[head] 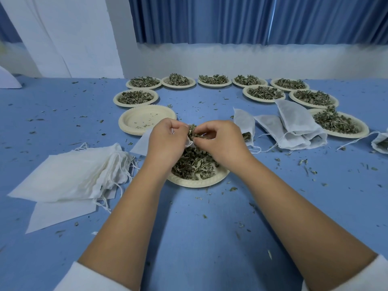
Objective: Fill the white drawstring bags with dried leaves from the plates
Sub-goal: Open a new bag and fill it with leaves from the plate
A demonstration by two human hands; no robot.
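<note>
White drawstring bag (139,144) held just above the near plate (197,184), mouth pinched open by the left hand (165,139). Pinch of dried leaves (193,132) gripped in the right hand (218,141), right at the mouth of the bag.

Best done with the mouth kept wide and directly over the plate, to catch strays there rather than on the blue table (189,227), already littered with bits. Small pinches, pushed well down inside before letting go. No tugging on the strings until full.

Counted: ten plates carrying leaves, the near one included. One stack of emptied plates (147,120) just beyond the left hand. One pile of flat unfilled bags (69,175) to the left. Filled bags (294,118) to the right: probably five, hard to settle in the overlapping heap.
</note>
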